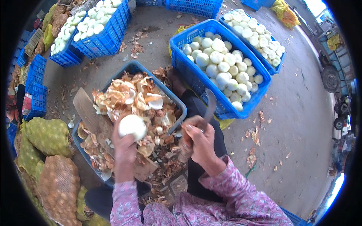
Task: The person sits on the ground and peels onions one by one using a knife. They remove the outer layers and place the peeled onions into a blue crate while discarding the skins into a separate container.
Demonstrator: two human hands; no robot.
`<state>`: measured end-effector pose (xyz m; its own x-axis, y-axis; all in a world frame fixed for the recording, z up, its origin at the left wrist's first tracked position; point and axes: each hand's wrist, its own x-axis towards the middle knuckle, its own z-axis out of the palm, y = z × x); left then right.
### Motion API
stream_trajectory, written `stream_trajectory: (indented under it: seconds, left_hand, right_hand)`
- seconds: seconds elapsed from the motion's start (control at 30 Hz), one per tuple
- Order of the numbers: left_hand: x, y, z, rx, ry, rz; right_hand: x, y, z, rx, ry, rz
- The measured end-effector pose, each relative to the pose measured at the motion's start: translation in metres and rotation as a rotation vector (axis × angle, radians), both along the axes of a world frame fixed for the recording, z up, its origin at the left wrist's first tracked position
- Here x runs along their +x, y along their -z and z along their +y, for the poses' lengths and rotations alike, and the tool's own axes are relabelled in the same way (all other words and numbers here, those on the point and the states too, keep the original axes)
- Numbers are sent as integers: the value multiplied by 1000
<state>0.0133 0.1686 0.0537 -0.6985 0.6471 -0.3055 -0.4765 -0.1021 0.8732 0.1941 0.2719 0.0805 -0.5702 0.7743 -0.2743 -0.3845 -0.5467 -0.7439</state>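
Note:
My left hand (124,144) holds a peeled white onion (132,127) above a wooden board (94,118). The board lies across a blue plastic tub (175,107) heaped with dry onion skins (135,93). To the right of the onion, my right hand (199,138) is closed round a knife with a curved blade (209,106), the blade pointing up and away from me. Its handle is mostly hidden by the fingers. Beyond it stands a blue plastic crate (195,82) of peeled onions (223,66).
Another blue crate (278,69) of peeled onions adjoins at the upper right. More filled crates (99,43) stand upper left. Mesh sacks of unpeeled onions (58,189) lie at the left. Loose skins (251,158) litter the concrete floor (297,113). My legs flank the tub.

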Motion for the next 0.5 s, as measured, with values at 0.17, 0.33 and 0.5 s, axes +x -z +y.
stream_trajectory:
  seconds: [0.17,0.33,0.5]
  left_hand:
    - [38,12,190,16,275,174]
    - [20,3,288,54,305,138]
    - [-32,-19,120,42,101,79]
  right_hand:
    - [14,5,17,-61,77,-65]
    - [15,3,29,-106,17,11]
    - [-4,2,27,-11,-126,-225]
